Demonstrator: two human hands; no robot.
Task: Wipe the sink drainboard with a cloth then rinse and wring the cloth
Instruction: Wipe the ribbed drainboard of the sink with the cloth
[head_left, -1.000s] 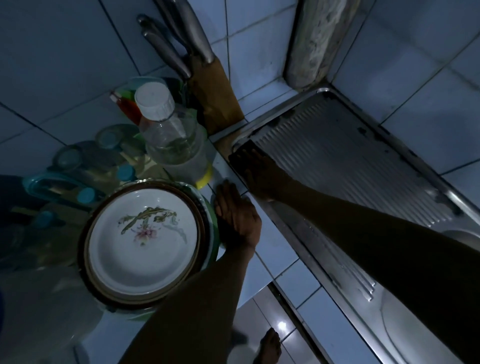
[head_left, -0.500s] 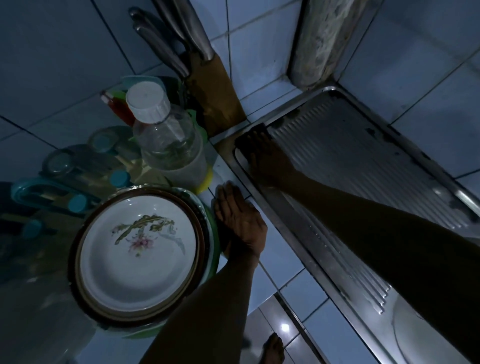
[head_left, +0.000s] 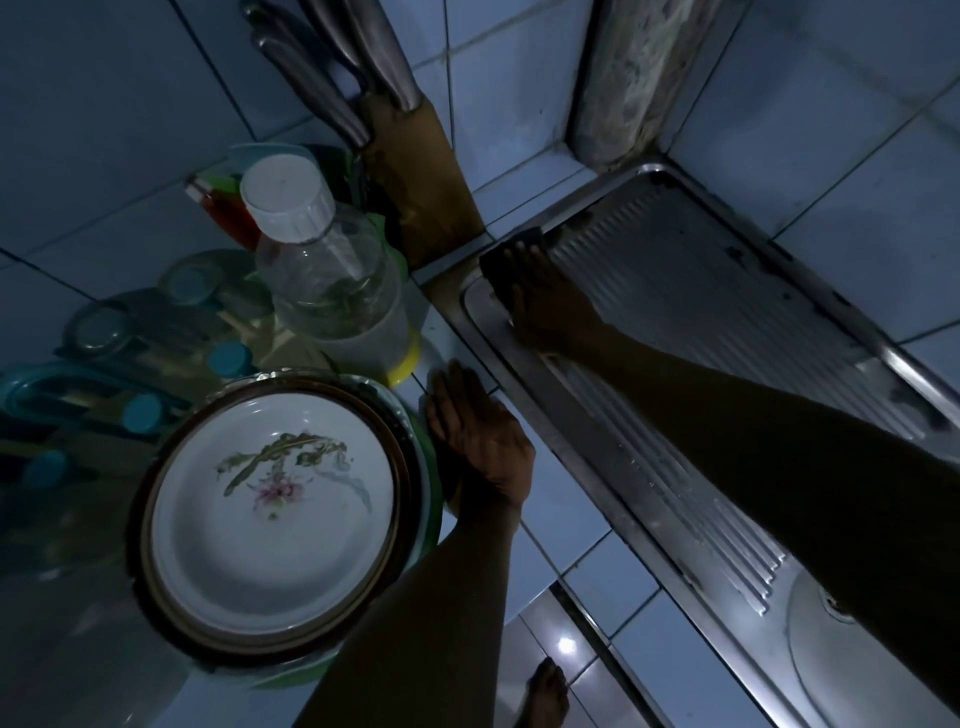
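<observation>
Two bare hands are at work. Nearest, the left hand (head_left: 480, 447) lies flat with straight fingers on the pale tiled counter (head_left: 540, 499), beside a white flowered plate (head_left: 272, 512). Farther off, the right hand (head_left: 545, 301) presses a dark cloth (head_left: 511, 254) flat on the long ribbed steel drainboard (head_left: 701, 312), at its far corner. The drainboard runs from that corner toward the sink. Wiping seems underway; rinsing and wringing are left.
</observation>
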